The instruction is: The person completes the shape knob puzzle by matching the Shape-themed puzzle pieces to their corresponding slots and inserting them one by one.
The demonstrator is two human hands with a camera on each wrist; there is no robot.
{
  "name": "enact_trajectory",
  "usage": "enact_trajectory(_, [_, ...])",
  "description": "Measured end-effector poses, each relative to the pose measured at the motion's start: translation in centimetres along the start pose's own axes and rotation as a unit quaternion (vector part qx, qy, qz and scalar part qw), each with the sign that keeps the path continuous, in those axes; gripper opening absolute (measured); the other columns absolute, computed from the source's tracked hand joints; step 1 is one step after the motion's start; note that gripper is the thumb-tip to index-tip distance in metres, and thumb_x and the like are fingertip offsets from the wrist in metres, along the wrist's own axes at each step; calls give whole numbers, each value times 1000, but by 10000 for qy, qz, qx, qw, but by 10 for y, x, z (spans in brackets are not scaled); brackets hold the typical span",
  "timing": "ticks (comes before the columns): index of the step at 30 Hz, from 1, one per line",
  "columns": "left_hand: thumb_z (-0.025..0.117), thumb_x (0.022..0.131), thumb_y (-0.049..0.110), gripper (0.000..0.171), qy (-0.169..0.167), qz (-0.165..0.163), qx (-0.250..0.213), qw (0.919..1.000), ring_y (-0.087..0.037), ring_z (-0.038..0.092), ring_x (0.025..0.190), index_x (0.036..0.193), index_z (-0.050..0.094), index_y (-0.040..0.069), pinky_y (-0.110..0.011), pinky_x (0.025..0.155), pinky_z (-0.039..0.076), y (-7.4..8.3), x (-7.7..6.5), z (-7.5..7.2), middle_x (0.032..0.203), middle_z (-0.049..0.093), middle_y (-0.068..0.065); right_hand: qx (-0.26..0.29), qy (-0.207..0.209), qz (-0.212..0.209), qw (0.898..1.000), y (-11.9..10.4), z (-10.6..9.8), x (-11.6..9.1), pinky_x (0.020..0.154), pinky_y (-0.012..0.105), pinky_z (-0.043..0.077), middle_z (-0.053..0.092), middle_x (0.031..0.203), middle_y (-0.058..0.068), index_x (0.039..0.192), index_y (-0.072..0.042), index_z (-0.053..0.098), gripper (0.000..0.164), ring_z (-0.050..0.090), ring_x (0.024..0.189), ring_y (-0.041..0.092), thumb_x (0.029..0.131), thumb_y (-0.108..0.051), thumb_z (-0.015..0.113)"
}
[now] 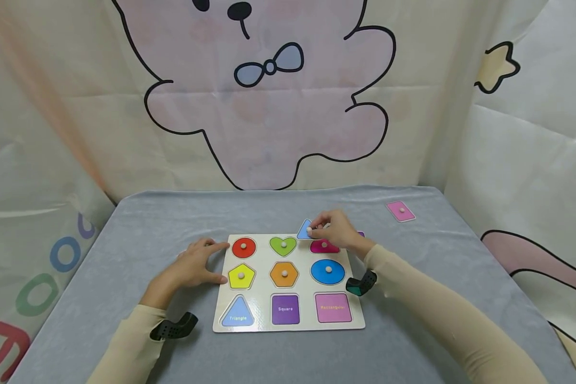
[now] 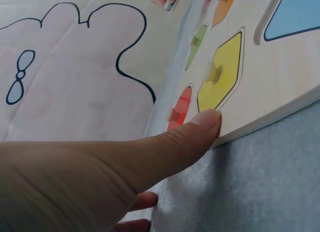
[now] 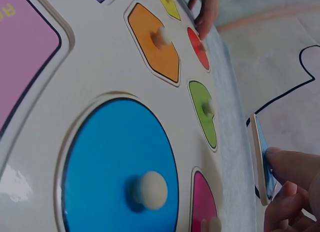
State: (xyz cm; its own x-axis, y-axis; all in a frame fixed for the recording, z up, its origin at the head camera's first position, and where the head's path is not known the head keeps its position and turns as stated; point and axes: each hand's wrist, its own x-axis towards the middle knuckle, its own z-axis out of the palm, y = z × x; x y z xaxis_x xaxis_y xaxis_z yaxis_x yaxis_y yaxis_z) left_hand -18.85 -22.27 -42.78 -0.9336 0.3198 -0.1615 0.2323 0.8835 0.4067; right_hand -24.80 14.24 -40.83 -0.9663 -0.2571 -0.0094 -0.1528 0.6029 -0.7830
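Note:
A light wooden shape puzzle board [image 1: 261,288] lies on the table. My left hand [image 1: 192,265] touches its left edge with thumb and index finger extended; in the left wrist view the thumb [image 2: 185,137] presses the edge beside the yellow pentagon [image 2: 220,75]. Over the board's far edge, my right hand [image 1: 338,229] pinches a blue triangle piece [image 1: 303,233] by its knob. The right wrist view shows that triangle tilted on edge. Three bottom-row recesses, printed triangle [image 1: 238,312], Square [image 1: 285,316] and Rectangular [image 1: 333,314], show no knobbed pieces.
A pink knobbed piece [image 1: 401,211] lies at the table's far right. Part of a purple piece [image 1: 361,233] shows behind my right wrist. Knobbed pieces sit in the upper rows, including a red circle [image 1: 244,247] and blue oval [image 1: 327,272]. A printed curtain stands behind the table.

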Motion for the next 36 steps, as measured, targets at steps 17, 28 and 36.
enact_trajectory(17, [89, 74, 43, 87, 74, 83, -15, 9999, -46, 46, 128, 148, 52, 18, -71, 101, 41, -1, 1, 0, 143, 48, -24, 352, -383, -93, 9986, -16, 20, -12, 57, 22, 38, 52, 78, 1, 96, -2, 76, 12, 50, 87, 20, 89, -11, 78])
enact_trajectory(28, [89, 74, 43, 87, 36, 13, -4, 10000, -46, 45, 129, 148, 52, 18, -71, 102, 40, -1, 0, 2, 143, 48, -24, 593, -845, -304, 9942, -22, 37, -21, 59, 22, 38, 55, 79, 2, 94, 0, 76, 10, 51, 78, 16, 88, -9, 78])
enact_trajectory(36, [89, 73, 42, 87, 49, -35, -35, 10000, -45, 45, 129, 148, 52, 18, -70, 103, 40, 1, 0, 2, 143, 48, -23, 767, -1114, -422, 9899, -26, 47, -26, 55, 19, 35, 51, 75, -1, 92, 2, 75, 11, 47, 67, 12, 89, -9, 77])
